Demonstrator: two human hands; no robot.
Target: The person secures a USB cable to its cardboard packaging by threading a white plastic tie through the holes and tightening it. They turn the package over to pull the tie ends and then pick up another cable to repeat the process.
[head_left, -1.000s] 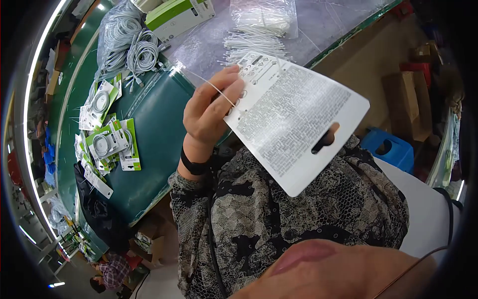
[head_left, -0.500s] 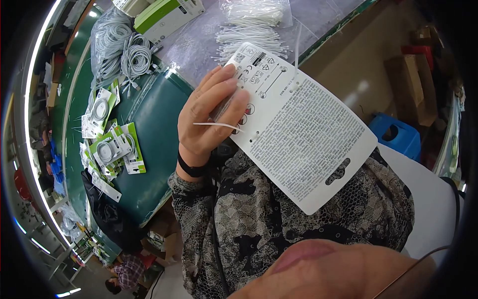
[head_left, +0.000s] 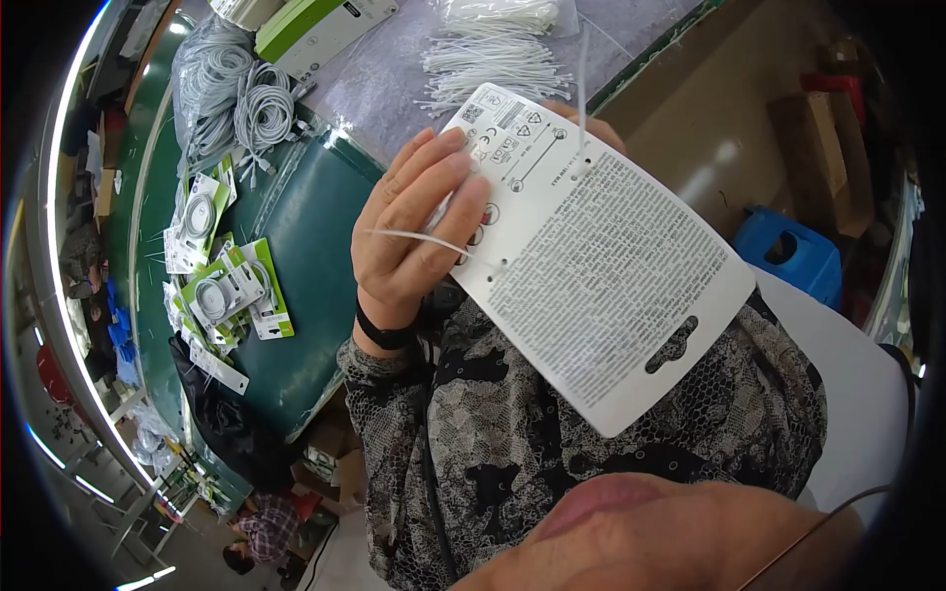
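Note:
My left hand [head_left: 409, 217] grips the left edge of a white cardboard backing card [head_left: 611, 286] with fine print, a hang hole and small punched holes. The fingers lie across its printed face. One white cable tie [head_left: 424, 236] sticks out of the holes near those fingers, across them. A second white cable tie [head_left: 582, 94] rises from the holes near the card's upper right edge. Part of my right hand [head_left: 598, 129] shows behind that edge; the card hides the rest, fingers included. What lies on the card's other side cannot be seen.
Packaged coiled cables on green-white cards [head_left: 232, 291] lie on the green table [head_left: 315, 227]. Bagged grey cables [head_left: 222, 89], a green-white box [head_left: 325, 34] and a pile of white cable ties [head_left: 493, 64] sit farther back. A blue plastic stool [head_left: 788, 256] stands right.
Part of my right hand has come into sight behind the card's upper right edge. The card has shifted slightly, its lower end moving down. My left hand keeps its hold.

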